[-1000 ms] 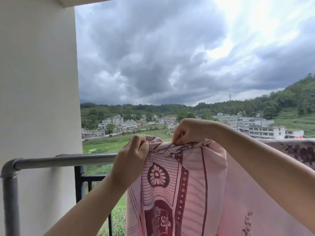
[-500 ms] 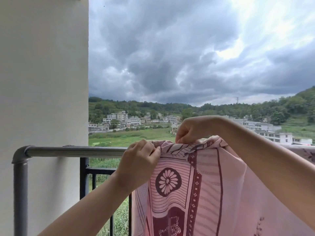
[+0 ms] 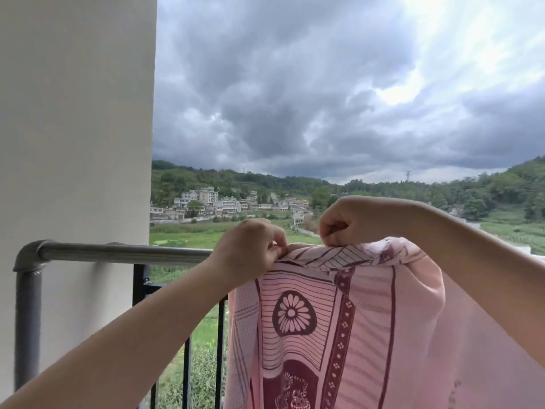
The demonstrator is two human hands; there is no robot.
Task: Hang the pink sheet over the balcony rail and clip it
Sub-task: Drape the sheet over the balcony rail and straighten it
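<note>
The pink sheet (image 3: 362, 329), patterned with dark red bands and a flower motif, hangs down from the top of the grey balcony rail (image 3: 124, 251) and fills the lower right. My left hand (image 3: 250, 249) pinches the sheet's top edge at its left end, right at the rail. My right hand (image 3: 351, 221) pinches the bunched top edge a little further right. The rail under the sheet is hidden. No clip is visible.
A white wall (image 3: 73, 143) stands at the left, where the rail bends down into a grey post (image 3: 26, 320). Black vertical bars (image 3: 219, 349) run below the rail. Beyond lie green fields, houses and a cloudy sky.
The view has shifted, so rail and hands sit further right and lower. Both hands keep their pinch on the sheet's top edge; the edge lies more spread along the rail.
</note>
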